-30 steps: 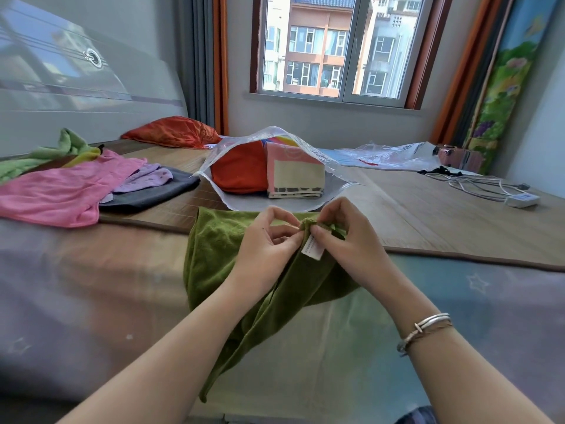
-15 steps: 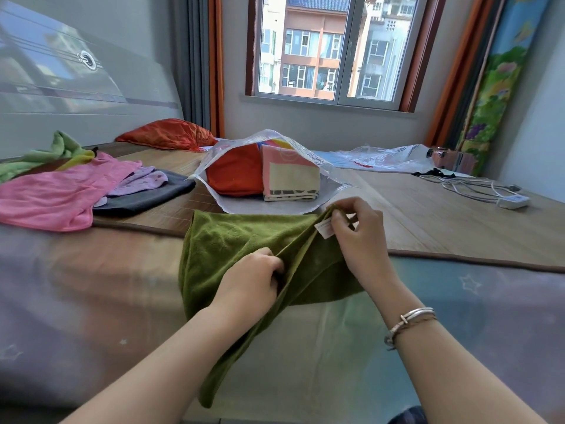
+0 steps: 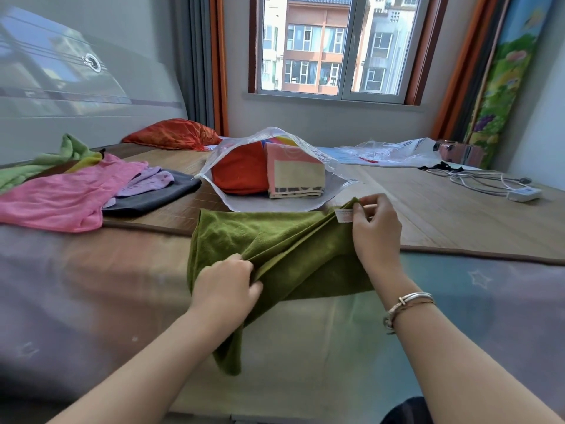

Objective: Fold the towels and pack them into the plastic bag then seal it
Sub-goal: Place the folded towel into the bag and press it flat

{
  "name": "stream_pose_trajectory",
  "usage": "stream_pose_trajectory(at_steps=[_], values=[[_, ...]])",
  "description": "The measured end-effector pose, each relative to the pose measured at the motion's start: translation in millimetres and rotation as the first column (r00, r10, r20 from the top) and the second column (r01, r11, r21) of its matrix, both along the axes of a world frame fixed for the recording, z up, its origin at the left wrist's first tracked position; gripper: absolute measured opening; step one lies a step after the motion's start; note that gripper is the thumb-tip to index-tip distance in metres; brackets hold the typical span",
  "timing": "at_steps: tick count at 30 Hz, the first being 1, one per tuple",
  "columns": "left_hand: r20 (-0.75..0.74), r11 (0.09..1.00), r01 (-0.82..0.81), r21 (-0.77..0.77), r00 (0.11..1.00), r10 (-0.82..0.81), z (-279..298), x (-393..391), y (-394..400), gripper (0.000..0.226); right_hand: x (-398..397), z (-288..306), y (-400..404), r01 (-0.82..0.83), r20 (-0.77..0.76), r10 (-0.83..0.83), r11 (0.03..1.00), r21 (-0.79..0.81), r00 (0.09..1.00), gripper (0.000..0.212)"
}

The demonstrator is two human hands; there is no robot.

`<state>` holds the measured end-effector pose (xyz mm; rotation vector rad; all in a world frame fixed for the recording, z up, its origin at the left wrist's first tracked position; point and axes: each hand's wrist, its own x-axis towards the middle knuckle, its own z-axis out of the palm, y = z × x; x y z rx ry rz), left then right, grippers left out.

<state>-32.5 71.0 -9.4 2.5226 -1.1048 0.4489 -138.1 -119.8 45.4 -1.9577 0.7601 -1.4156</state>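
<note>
An olive green towel (image 3: 284,246) lies on the bed in front of me, partly spread, one end hanging over the near edge. My right hand (image 3: 374,228) pinches its far right corner, where a white label shows, and lifts it. My left hand (image 3: 227,286) grips a fold of the towel at its near left part. Behind the towel a clear plastic bag (image 3: 333,166) lies open toward me, holding a folded orange towel (image 3: 240,171) and a folded pink and cream towel (image 3: 295,174).
At the left lie unfolded towels: pink (image 3: 61,197), lilac (image 3: 146,182), dark grey (image 3: 171,191) and light green (image 3: 36,166). An orange pillow (image 3: 171,134) sits by the headboard. Another plastic bag (image 3: 388,151), a cable with a white power strip (image 3: 524,193) lie at the far right.
Both hands were together at the labelled corner. My right hand has carried that corner up and to the right, my left hand has slid down and left along the towel, spreading it.
</note>
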Motion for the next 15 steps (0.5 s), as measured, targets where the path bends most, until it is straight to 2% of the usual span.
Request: stream_pose_trajectory(at_steps=[4,7,11,13,15], values=[[0.031,0.973,-0.174,0.151,0.985,0.171,4,23,18,0.027,0,-3,-2,0.031,0.012,-0.032,0.999,0.028,0.999,0.007],[-0.006,0.968,-0.225,0.111,0.974,0.227,12,38,33,0.023,-3,-1,-3,0.045,0.037,-0.047,0.998,0.047,0.998,0.010],[-0.095,0.973,-0.200,-0.114,0.977,0.190,30,50,54,0.018,-10,3,-7,0.060,0.089,-0.068,0.994,0.091,0.994,0.006],[-0.187,0.949,-0.126,-0.289,0.980,0.073,41,52,61,0.013,-15,6,-8,0.068,0.107,-0.077,0.994,0.080,0.991,0.004],[-0.251,0.864,-0.062,-0.499,0.965,-0.075,56,49,66,0.004,-21,14,-7,0.036,0.145,-0.051,0.994,0.099,0.988,0.004]])
